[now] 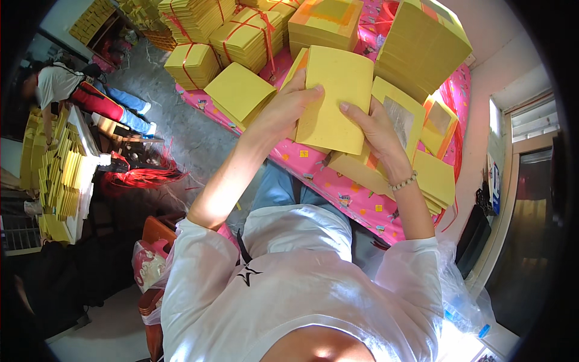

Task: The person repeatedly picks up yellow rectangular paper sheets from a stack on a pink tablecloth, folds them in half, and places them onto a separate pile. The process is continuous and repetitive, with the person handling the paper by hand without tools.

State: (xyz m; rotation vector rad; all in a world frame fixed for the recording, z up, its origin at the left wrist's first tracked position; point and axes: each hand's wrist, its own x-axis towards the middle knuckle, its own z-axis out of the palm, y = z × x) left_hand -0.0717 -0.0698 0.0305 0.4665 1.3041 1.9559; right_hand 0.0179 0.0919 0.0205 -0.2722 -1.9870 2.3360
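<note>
Both my hands hold up a wad of yellow paper sheets (336, 108), slightly curved, above the table. My left hand (289, 110) grips its left edge, thumb on the face and the other fingers behind. On the right edge, my right hand (377, 133) closes the same way, a beaded bracelet on that wrist. How many sheets I hold cannot be made out. Beneath and beside the wad lie more yellow papers, one with a silvery patch (403, 122). To the left rests a flat yellow paper pile (240, 92). A tall yellow paper block (419, 51) leans at the right.
The table wears a pink patterned cover (325, 175). Yellow bundles tied with red string (246, 37) stand at its far left. Red strings (145, 176) hang off a side table. At left, another person (90, 90) bends over yellow paper stacks (60, 181). A window (534, 127) is at right.
</note>
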